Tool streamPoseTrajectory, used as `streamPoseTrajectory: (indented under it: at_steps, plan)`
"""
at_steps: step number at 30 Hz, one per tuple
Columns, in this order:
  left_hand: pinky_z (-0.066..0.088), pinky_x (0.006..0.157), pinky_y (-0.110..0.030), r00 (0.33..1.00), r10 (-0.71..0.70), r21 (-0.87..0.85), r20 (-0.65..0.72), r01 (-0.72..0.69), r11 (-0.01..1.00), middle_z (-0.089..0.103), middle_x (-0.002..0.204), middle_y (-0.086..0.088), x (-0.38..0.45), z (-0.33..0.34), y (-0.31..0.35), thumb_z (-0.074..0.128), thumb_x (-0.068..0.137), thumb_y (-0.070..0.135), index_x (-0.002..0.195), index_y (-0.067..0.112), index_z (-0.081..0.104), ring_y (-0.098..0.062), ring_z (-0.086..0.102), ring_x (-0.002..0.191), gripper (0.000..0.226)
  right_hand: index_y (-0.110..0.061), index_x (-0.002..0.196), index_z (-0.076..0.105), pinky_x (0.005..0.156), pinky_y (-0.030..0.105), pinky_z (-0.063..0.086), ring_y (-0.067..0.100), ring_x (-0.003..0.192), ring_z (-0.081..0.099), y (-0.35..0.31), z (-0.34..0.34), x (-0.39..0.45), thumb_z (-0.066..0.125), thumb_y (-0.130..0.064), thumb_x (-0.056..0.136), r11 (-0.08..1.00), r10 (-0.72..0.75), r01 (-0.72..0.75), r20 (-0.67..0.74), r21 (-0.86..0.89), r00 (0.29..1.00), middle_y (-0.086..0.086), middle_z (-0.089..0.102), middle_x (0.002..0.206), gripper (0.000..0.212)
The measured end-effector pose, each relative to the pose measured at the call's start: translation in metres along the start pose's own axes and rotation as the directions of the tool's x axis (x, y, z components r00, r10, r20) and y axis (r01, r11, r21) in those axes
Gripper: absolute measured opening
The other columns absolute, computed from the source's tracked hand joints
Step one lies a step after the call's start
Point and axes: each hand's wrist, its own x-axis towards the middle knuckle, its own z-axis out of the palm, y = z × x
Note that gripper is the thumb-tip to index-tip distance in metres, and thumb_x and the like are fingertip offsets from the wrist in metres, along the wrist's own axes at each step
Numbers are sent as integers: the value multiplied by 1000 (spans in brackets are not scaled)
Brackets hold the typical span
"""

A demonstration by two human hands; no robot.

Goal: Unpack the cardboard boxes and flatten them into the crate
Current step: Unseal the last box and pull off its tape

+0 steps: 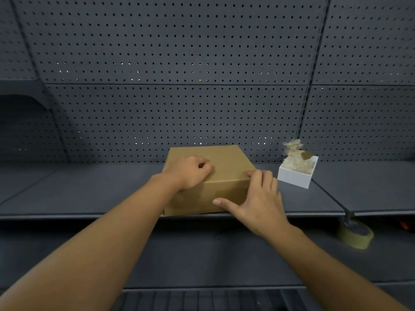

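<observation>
The box (224, 162) is plain brown cardboard, matt and smooth, with no print showing. The shelf (89, 187) beneath it looks like painted metal, dark grey with a dull, even finish; the pegboard (179, 63) behind has the same matt grey coat, pierced with rows of small holes. The small tub (294, 176) is white, smooth and matt, holding crumpled clear film (296, 163) that glints. The tape roll (356, 235) is tan with a slight sheen.
</observation>
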Motion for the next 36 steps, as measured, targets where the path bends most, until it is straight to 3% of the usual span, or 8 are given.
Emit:
streamPoseTrajectory:
  at_steps: [3, 5, 8, 15, 24, 30, 33, 36]
  plan:
    - [15, 127, -38, 993, 40, -59, 115, -33, 998, 22, 171, 5, 6, -2, -11, 29, 107, 62, 161, 29, 34, -16, 17, 158, 64, -12, 118, 43, 99, 48, 43, 32, 122, 42, -13, 13, 4, 39, -101, 67, 994, -19, 4, -140, -111, 990, 9, 43, 137, 102]
    - [6, 129, -39, 983, 47, -73, 176, -35, 997, 14, 173, 4, 9, -3, -17, 28, 107, 60, 164, 28, 27, -14, 8, 159, 65, -13, 107, 43, 96, 47, 42, 33, 112, 44, -17, 16, 7, 41, -98, 69, 989, -50, 24, -179, -144, 983, 8, 48, 124, 93]
    - [1, 127, -35, 976, 71, -84, 207, -55, 995, 9, 173, 4, 9, -5, -19, 28, 109, 57, 165, 27, 22, -13, 4, 159, 64, -18, 98, 35, 93, 45, 40, 30, 104, 41, -17, 16, 10, 42, -95, 70, 988, -59, 36, -153, -149, 987, 3, 43, 110, 82]
    - [0, 125, -32, 983, 76, -132, 166, -55, 990, 10, 173, 3, 2, -3, -17, 28, 111, 51, 164, 26, 23, -12, 4, 159, 59, -21, 99, 31, 91, 46, 39, 30, 107, 40, -8, 11, 7, 43, -88, 79, 989, -91, 83, -67, -119, 994, 2, 40, 113, 71]
    - [1, 125, -32, 985, 82, -123, 153, -64, 990, 11, 173, 3, -1, -2, -16, 27, 110, 53, 165, 27, 23, -13, 5, 159, 60, -19, 115, 37, 97, 44, 35, 27, 113, 36, -2, -2, 5, 54, -64, 93, 982, -132, 134, 23, -130, 991, 0, 37, 122, 53]
    - [3, 127, -35, 986, 77, -137, 146, -57, 989, 12, 173, 6, 2, 0, -20, 28, 109, 56, 164, 30, 25, -12, 7, 159, 60, -18, 127, 46, 100, 43, 41, 20, 107, 35, 29, -22, 17, 62, -24, 100, 956, -293, 290, 155, 46, 943, -6, 39, 123, 32]
    - [3, 127, -35, 986, 74, -148, 149, -52, 988, 13, 172, 8, 3, 0, -21, 29, 109, 57, 163, 32, 27, -11, 7, 159, 60, -26, 140, 47, 102, 29, 40, 16, 112, 36, 49, -32, 23, 58, -2, 98, 927, -369, 340, 220, 159, 903, -16, 40, 135, 49]
    - [3, 126, -34, 987, 74, -154, 140, -52, 987, 14, 172, 8, 3, 0, -21, 30, 108, 58, 163, 33, 28, -11, 8, 159, 60, -35, 146, 48, 101, 14, 33, 14, 117, 38, 62, -35, 28, 58, 1, 98, 904, -399, 338, 237, 260, 886, -24, 40, 141, 60]
